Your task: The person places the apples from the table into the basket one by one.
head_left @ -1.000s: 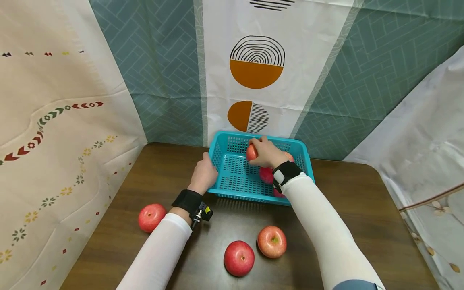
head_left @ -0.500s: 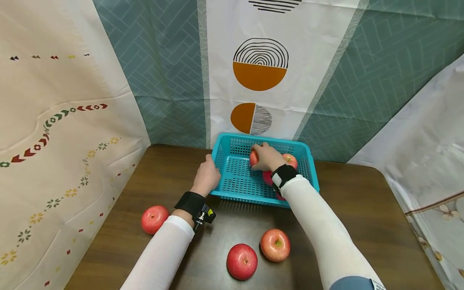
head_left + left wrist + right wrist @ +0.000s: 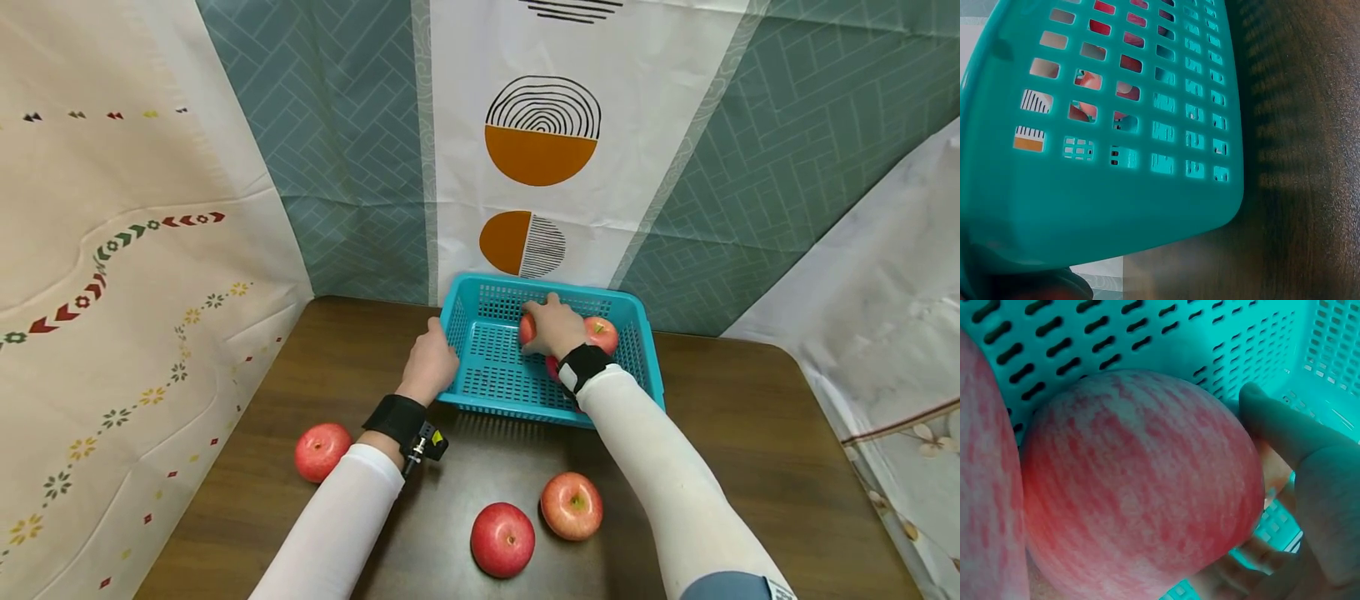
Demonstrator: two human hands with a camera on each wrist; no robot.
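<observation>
A turquoise plastic basket point(image 3: 495, 407) stands at the back of the table. At its left side my left hand point(image 3: 431, 362) grips the rim; the basket's perforated wall point(image 3: 1110, 206) fills much of the left wrist view, where those fingers are mostly hidden. Inside the basket, my right hand point(image 3: 553, 327) holds a red apple point(image 3: 527, 329), fingers and thumb around it. Nearer the right wrist camera lies another streaked red apple point(image 3: 1141, 481), with part of one more apple point(image 3: 985, 487) at the left edge. A pale red apple point(image 3: 601, 334) shows right of my right hand.
On the brown wooden table point(image 3: 720, 417) sit a red apple point(image 3: 502, 540) and a lighter apple point(image 3: 572, 506) in front of the basket. One more apple point(image 3: 322, 452) is beside my left forearm. A patterned cloth point(image 3: 517, 167) hangs directly behind the basket.
My right hand has lowered the apple slightly into the basket, uncovering more of the pale apple on its right. The left hand keeps its grip on the rim. The head view has shifted slightly.
</observation>
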